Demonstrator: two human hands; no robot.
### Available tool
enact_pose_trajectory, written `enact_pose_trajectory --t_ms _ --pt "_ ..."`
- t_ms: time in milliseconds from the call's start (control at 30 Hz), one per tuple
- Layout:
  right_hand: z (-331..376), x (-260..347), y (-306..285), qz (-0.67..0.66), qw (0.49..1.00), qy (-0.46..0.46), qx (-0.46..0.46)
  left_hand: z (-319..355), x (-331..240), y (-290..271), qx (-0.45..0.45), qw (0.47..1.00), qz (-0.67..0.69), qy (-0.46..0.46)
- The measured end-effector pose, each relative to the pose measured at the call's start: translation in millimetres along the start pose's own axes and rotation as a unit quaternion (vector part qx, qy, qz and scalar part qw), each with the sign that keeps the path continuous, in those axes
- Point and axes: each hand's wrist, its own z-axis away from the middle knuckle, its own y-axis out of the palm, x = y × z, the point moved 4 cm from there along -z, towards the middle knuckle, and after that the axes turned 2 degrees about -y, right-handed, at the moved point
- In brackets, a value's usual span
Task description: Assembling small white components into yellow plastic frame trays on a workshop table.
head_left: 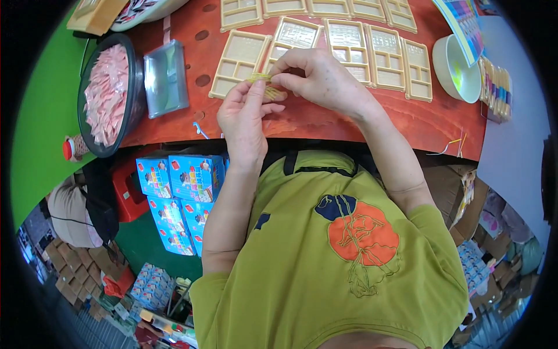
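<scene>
Over the red table, my left hand [244,119] pinches a small bundle of thin yellow strands [271,93] between thumb and fingers. My right hand [326,78] reaches in from the right, its thumb and fingertips closed together at the upper end of the same bundle. Just beyond both hands stand beige compartment trays [239,52] in two rows, several in each. The nearer row lies partly behind my fingers. The strands are too fine to tell their exact kind.
At the left, a black basin [138,87] holds pink packets, beside a clear plastic box [166,78]. A white bowl [449,70] and a bundle of colourful-banded sticks [496,90] stand at the right. Blue printed boxes [196,177] are stacked below the table's front edge.
</scene>
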Motion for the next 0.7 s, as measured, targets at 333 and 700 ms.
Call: enact_pose_trajectory --t_ms 333,700 --pt "-37 8 69 0.265 0.964 -0.04 -0.002 6 -11 -73 -0.071 0.996 -0.036 -0.03" --pt "8 6 38 0.055 0.998 0.023 -0.013 8 0 -44 0.006 0.999 0.024 -0.031"
